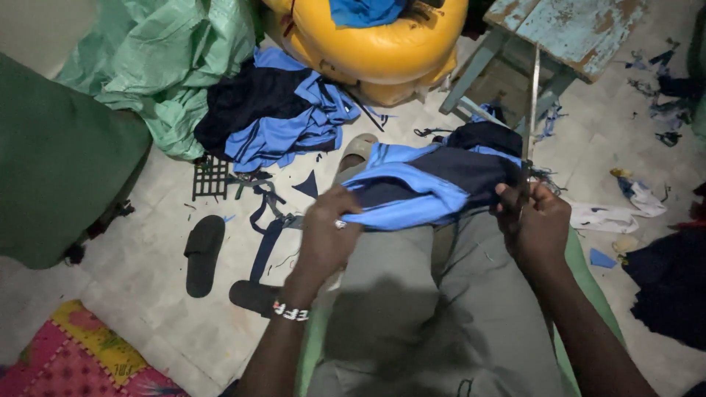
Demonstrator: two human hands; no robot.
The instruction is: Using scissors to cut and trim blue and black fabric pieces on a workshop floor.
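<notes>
blue and navy garment [430,184] stretched across lap at frame centre, long axis left-right. left hand [327,235] pinches its left edge; right hand [533,220] grips right edge plus a thin blade [533,103], pointing up.

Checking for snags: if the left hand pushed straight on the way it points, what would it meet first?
Probably the blue and navy garment that the left hand already grips; beyond lies a grey sandal, though depth is unclear.

Bright blue and navy panelled garment [423,184] over grey trousers [412,301]; matching blue-and-navy heap [276,117] beside pale green sheeting [169,66]. Yellow inflatable [382,51], chipped turquoise desk [573,29], black sandal [202,254], pink-and-yellow patterned mat [73,360], white-beaded wristband [290,312].
</notes>
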